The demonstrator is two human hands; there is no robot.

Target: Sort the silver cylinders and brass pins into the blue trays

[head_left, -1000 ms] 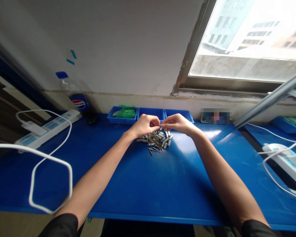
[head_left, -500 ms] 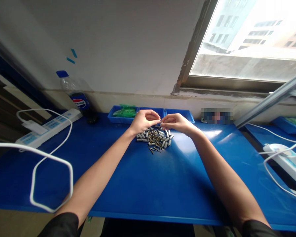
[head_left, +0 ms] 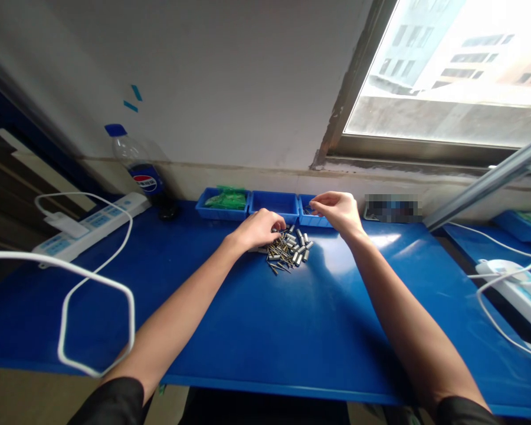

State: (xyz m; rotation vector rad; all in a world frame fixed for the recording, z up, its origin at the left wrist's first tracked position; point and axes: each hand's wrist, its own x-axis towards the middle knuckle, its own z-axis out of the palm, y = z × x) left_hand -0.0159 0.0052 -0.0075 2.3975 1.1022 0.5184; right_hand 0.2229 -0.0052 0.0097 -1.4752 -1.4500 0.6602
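Note:
A pile of small metal parts (head_left: 284, 251), short silvery cylinders mixed with thin brass-and-dark pointed pins, lies on the blue table (head_left: 248, 319). My left hand (head_left: 259, 229) is over the pile's left side, fingers curled down into it; whatever lies between the fingertips is hidden. My right hand (head_left: 338, 209) hovers at the right blue bin (head_left: 318, 222), thumb and fingertips pinched together above its opening. Something thin and dark shows by those fingertips, too small to make out. Left of that bin stand the middle blue bin (head_left: 272, 218) and another blue bin (head_left: 216, 214).
Green plastic packets (head_left: 225, 199) fill the left bin. A cola bottle (head_left: 148, 180) stands at the back left beside a power strip (head_left: 92, 227). A white cable (head_left: 133, 313) loops over the left side. Behind the table's right rear lies a blurred-out device (head_left: 392, 209).
My hands were together above the pile and are now apart. The left has come down onto the metal parts; the right has moved right to the right bin.

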